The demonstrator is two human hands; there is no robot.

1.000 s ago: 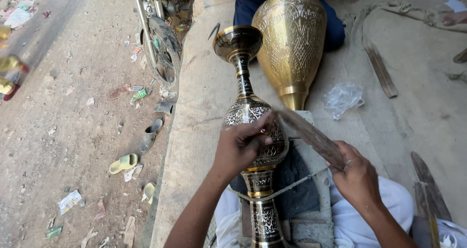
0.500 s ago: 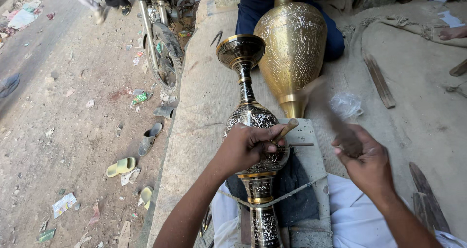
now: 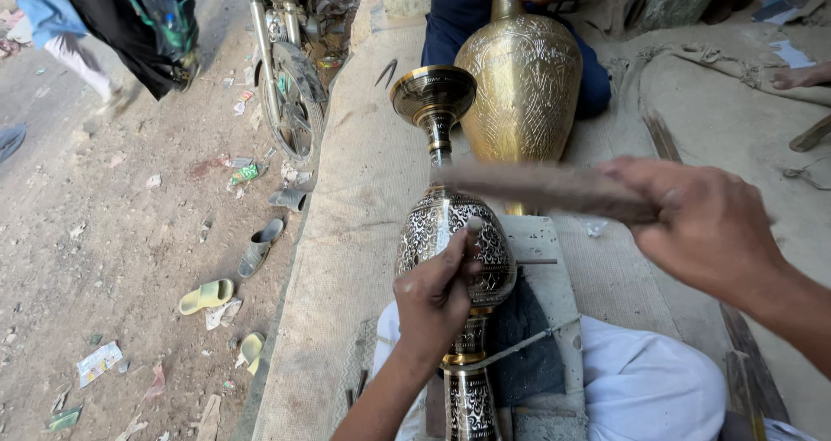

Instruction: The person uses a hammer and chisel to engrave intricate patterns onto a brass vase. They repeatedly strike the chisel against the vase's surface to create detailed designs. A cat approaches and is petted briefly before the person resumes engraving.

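Outdoor work area in daylight. A raised concrete ledge (image 3: 710, 121), partly covered by coarse woven matting (image 3: 346, 233), borders a dirt street (image 3: 104, 233) at left. The street is littered with paper scraps and loose sandals, one grey (image 3: 260, 247), one yellow-green (image 3: 206, 296). A parked motorcycle's wheel (image 3: 290, 103) stands at the ledge's edge. A passer-by (image 3: 95, 25) crosses the upper left corner.

Both forearms are bare, with no sleeves, watch or rings showing on the left hand (image 3: 433, 298) or the right hand (image 3: 705, 229). The fingers (image 3: 463, 246) are ungloved. White trousers (image 3: 645, 385) cover the legs.
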